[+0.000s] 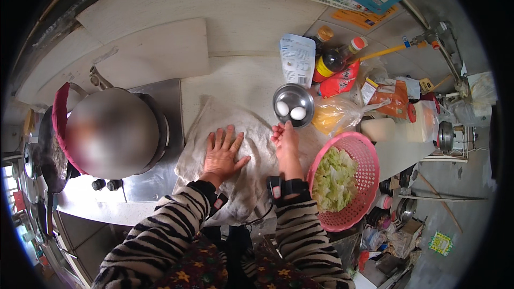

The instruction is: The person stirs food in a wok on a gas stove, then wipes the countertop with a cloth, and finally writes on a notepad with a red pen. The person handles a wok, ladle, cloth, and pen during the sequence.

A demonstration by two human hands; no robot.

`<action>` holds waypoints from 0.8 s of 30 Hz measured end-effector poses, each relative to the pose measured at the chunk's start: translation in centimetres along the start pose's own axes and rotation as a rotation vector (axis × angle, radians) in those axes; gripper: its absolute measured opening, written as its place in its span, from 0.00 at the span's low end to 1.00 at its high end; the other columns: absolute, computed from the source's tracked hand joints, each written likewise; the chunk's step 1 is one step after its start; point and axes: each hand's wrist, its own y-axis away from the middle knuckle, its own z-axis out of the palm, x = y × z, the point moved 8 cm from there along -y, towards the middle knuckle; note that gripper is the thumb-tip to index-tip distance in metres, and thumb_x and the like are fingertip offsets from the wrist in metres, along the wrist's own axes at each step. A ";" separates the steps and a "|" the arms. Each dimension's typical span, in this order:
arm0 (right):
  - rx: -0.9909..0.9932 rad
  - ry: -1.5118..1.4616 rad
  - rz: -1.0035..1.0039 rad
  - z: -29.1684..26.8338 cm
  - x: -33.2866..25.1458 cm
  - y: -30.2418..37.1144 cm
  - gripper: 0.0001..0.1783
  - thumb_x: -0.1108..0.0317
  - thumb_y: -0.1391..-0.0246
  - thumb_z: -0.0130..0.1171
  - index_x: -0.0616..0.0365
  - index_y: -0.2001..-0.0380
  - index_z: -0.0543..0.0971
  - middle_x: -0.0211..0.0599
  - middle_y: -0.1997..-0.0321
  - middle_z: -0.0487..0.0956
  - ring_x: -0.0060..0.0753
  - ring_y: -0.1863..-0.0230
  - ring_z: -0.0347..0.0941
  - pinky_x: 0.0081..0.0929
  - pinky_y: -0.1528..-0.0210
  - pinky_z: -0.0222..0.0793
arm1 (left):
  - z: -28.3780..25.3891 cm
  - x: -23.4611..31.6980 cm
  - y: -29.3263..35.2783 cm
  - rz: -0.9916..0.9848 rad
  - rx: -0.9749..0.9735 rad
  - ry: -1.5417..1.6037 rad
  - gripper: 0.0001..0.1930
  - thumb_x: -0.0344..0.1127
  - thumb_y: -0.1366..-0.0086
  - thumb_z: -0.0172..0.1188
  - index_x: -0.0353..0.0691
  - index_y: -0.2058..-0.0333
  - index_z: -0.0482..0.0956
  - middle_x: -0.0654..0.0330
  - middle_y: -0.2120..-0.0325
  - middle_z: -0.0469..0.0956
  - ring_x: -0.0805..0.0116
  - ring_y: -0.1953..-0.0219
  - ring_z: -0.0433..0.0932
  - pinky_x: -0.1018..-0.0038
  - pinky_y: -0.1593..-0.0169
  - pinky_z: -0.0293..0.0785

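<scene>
My left hand (222,155) lies flat with its fingers spread on a crumpled off-white cloth (199,128) that covers part of the counter. To its right, my right hand (285,142) has its fingers curled in. One fingertip of it reaches the near rim of a small steel bowl (279,92). What those curled fingers hold, if anything, is hidden. Inside the bowl are two white eggs (298,113). Beside my right wrist stands a pink plastic basket (369,168) with torn pale green leaves (334,179) in it.
On the left a gas stove (142,192) carries a large round pan or lid (126,128), its middle blurred. Behind the bowl are a white pouch (297,59), a dark sauce bottle (332,63) and a red packet (340,80). A yellow-filled plastic bag (329,115) sits right of the bowl.
</scene>
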 end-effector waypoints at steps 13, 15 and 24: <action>-0.352 1.533 -1.072 2.5 4.1 13.4 0.33 0.49 0.44 0.57 0.56 0.40 0.69 0.51 0.34 0.64 0.56 0.34 0.58 0.51 0.35 0.54 | -1.0 -2.2 1.8 -0.031 0.243 0.220 0.35 0.55 0.35 0.52 0.42 0.35 0.59 0.46 0.33 0.54 0.47 0.32 0.53 0.52 0.30 0.44; -0.387 1.596 -1.088 1.4 5.1 15.8 0.35 0.50 0.47 0.59 0.57 0.39 0.68 0.52 0.31 0.60 0.54 0.30 0.53 0.53 0.32 0.48 | -0.7 -2.9 3.3 -0.115 0.203 0.167 0.35 0.53 0.36 0.55 0.41 0.35 0.60 0.44 0.34 0.54 0.45 0.33 0.53 0.52 0.30 0.44; -0.311 1.506 -0.935 -2.2 4.6 15.4 0.36 0.54 0.46 0.61 0.60 0.38 0.66 0.49 0.30 0.60 0.52 0.28 0.51 0.45 0.29 0.46 | -1.2 -4.2 -0.3 -0.172 0.203 -0.022 0.38 0.60 0.35 0.48 0.41 0.34 0.57 0.44 0.32 0.50 0.46 0.31 0.50 0.55 0.29 0.41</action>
